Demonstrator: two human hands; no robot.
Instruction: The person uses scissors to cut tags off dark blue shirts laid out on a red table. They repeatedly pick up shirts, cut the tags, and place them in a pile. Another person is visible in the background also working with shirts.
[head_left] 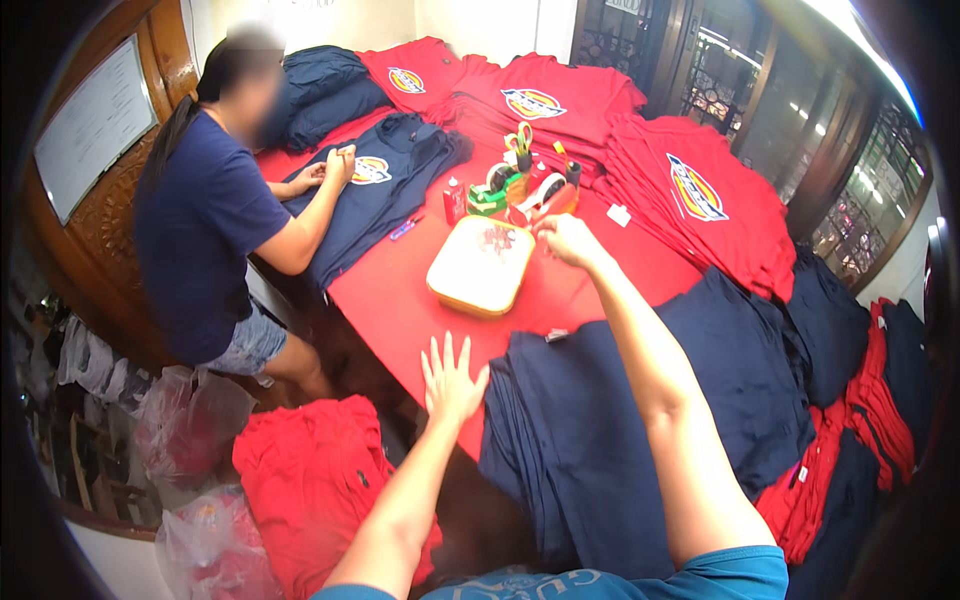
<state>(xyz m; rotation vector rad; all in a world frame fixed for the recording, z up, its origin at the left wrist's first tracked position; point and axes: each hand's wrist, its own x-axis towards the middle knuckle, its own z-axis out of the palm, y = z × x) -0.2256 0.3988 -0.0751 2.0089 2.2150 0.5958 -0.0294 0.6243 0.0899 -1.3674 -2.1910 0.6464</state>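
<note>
My left hand (453, 383) lies flat near the edge of the red-covered table (400, 315), fingers spread and holding nothing. Past it stands a pale yellow, rounded square container (470, 270) with small reddish pieces on its top. Just right of this container is my right hand (570, 240), its fingers bent and drawn together; whatever may be between them is too small to make out. Beneath my right forearm spreads a pile of dark navy shirts (590, 420).
Behind the container cluster a green tape dispenser (487, 200), a red tape dispenser (545, 195) and scissors (520, 140). Red printed shirts (690, 190) are stacked at the back and right. At left a person (205, 220) handles a navy shirt (400, 150). Red cloth (310, 470) lies lower left.
</note>
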